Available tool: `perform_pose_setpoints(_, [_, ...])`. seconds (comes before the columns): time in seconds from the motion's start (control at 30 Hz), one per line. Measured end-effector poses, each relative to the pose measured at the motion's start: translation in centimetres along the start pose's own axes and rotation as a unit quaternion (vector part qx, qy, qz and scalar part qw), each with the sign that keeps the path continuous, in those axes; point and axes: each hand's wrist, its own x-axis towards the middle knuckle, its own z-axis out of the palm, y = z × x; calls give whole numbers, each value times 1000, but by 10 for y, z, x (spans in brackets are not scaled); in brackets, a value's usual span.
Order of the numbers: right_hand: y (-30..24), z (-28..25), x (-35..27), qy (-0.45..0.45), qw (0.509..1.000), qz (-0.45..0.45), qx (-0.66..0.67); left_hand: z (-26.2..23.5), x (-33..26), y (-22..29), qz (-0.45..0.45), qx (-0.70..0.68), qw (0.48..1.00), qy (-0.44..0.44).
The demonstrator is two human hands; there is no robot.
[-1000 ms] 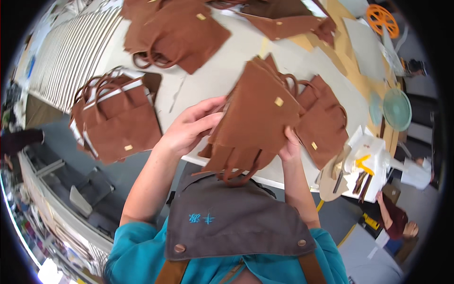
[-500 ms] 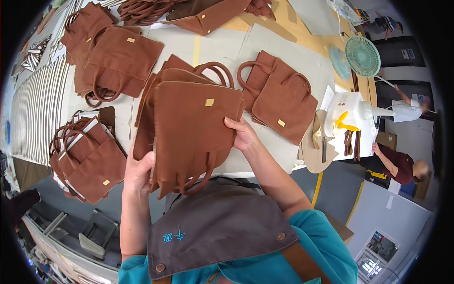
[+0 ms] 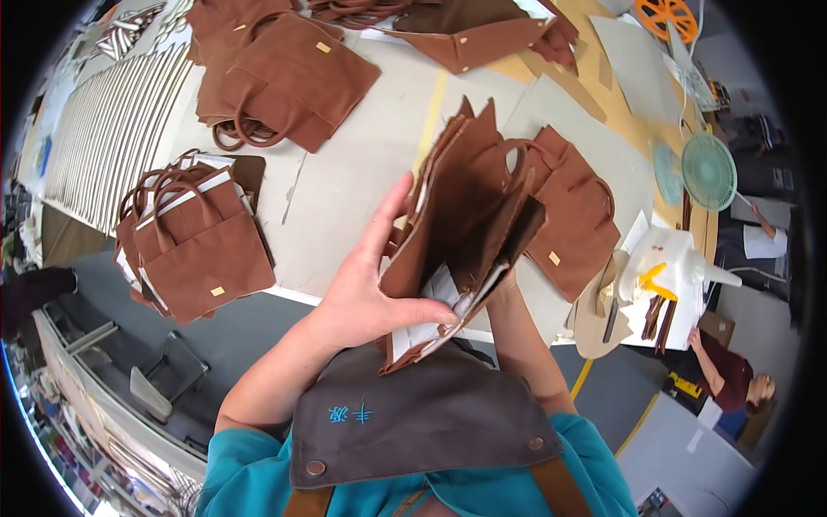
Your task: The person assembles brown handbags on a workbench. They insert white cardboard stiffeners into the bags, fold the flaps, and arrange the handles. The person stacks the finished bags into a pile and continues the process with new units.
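At the near edge of the smooth, pale table (image 3: 332, 211), a matte brown bundle (image 3: 469, 198) of bag pieces gapes in a V, white layers within; the left hand (image 3: 366, 289) grips it, thumb inside; the right hand's (image 3: 503, 291) hold (mostly hidden behind) cannot be told; rightward, a white bottle (image 3: 672, 250), contents unseen, tapers conically.

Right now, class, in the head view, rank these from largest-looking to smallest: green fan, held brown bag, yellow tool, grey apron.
1. Grey apron and held brown bag: too alike to rank
2. Green fan
3. Yellow tool
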Motion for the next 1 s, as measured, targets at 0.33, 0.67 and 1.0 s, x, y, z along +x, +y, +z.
perform_pose_setpoints(0.33, [8, 41, 11, -11, 997, 0, -74, -33, -16, -3, -13, -23, 999, 26])
perform_pose_setpoints(0.67, [9, 61, 46, -99, 988, 19, -120, -87, -41, 13, -14, -5, 996, 84])
perform_pose_setpoints(1.0, [-16, 70, 74, -151, 978, -52, -133, -93, -17, 38, 98, 233, 960, 119])
